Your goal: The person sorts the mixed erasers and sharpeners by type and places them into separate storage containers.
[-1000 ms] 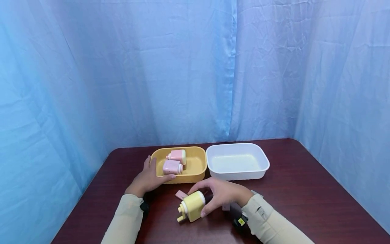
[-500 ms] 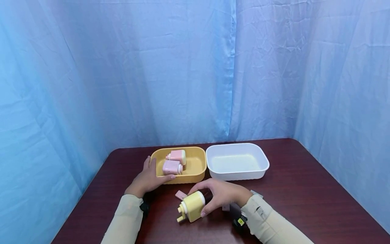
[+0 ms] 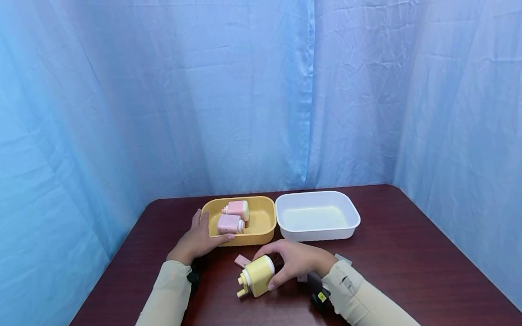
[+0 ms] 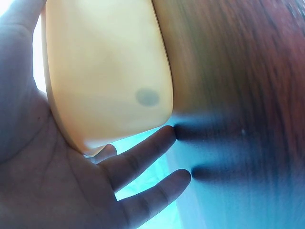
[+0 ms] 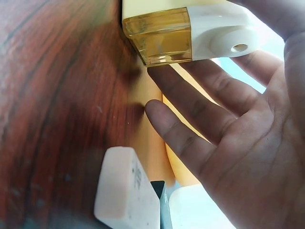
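Observation:
On the table in the head view, my right hand point(image 3: 291, 262) grips a yellow hand-crank pencil sharpener point(image 3: 260, 275) from behind. Its crank points toward the near left. The right wrist view shows the sharpener's clear amber drawer point(image 5: 159, 37) low by the tabletop, with several fingers point(image 5: 183, 138) stretched out beneath it. At the left end of a yellow basket point(image 3: 267, 237), my left hand point(image 3: 200, 237) rests with fingers spread and thumb along the front rim. Inside that basket lie a pink sharpener point(image 3: 236, 208) and a lilac sharpener point(image 3: 230, 223).
A white basket point(image 3: 318, 235) stands right of the yellow one, close against it. A small pink block like an eraser point(image 3: 242, 261) lies behind the yellow sharpener. Near the right wrist lie another small block point(image 3: 302, 277) and a pale one point(image 3: 344, 259). Blue curtains hang behind the table.

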`<state>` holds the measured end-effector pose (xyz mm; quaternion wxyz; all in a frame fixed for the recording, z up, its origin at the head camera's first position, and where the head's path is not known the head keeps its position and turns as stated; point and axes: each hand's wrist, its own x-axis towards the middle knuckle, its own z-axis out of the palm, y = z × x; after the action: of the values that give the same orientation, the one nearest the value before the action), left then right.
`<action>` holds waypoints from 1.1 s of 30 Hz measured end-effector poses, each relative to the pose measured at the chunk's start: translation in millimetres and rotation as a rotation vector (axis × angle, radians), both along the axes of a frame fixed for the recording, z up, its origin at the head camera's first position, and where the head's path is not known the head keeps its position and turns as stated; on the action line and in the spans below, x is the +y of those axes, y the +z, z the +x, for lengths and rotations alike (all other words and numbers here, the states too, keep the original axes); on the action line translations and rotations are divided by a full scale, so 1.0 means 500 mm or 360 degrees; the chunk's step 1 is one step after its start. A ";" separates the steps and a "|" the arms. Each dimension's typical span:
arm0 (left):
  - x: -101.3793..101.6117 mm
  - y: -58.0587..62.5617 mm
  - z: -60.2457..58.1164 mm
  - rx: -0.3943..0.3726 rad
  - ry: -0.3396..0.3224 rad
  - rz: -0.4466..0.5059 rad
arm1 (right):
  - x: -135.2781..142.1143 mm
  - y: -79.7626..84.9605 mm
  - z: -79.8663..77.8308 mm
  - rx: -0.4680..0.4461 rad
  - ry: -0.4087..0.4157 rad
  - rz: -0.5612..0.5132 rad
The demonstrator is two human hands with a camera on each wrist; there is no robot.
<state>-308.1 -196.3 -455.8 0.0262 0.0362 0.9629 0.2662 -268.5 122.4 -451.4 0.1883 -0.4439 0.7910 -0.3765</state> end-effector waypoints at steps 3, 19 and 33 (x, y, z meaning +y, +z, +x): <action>0.001 0.001 0.001 0.0002 0.0000 -0.0001 | 0.000 0.001 0.001 0.0002 -0.0013 -0.0004; 0.001 0.001 0.001 -0.0002 -0.0009 -0.0019 | -0.003 0.016 0.012 0.0197 -0.0070 0.0001; 0.003 0.000 0.001 0.0015 -0.0011 -0.0032 | -0.007 0.026 0.014 0.0408 -0.0106 0.0101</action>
<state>-307.5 -195.0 -455.6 0.0229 0.0406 0.9655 0.2561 -261.3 118.8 -438.4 0.0871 -0.4556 0.8344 -0.2975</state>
